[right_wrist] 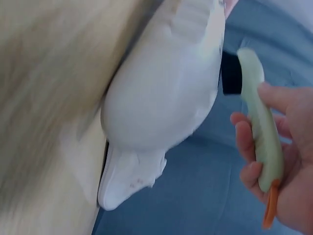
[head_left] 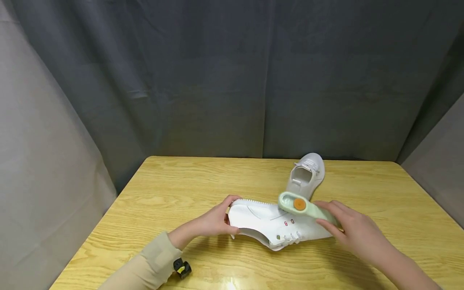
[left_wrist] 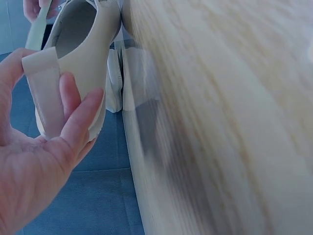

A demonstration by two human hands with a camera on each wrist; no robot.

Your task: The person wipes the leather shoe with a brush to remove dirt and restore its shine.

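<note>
A white lace-up sneaker [head_left: 261, 217] is held on its side above the wooden table, its opening towards the person and its toe to the right. My left hand [head_left: 214, 219] grips it at the heel, with thumb and fingers on either side of the heel strip [left_wrist: 45, 93]. My right hand [head_left: 357, 231] holds a pale green shoe brush [head_left: 320, 212] by its handle. The brush has an orange button [head_left: 299, 204], dark bristles [right_wrist: 231, 73] and an orange loop [right_wrist: 271, 203]. Its bristles are at the sneaker's sole edge; whether they touch cannot be told.
Behind the held sneaker, a second white sneaker [head_left: 308, 173] lies on the table [head_left: 174, 181], its toe towards the back edge. A dark grey curtain [head_left: 210, 80] hangs behind the table, and pale cloth [head_left: 47, 133] hangs on the left.
</note>
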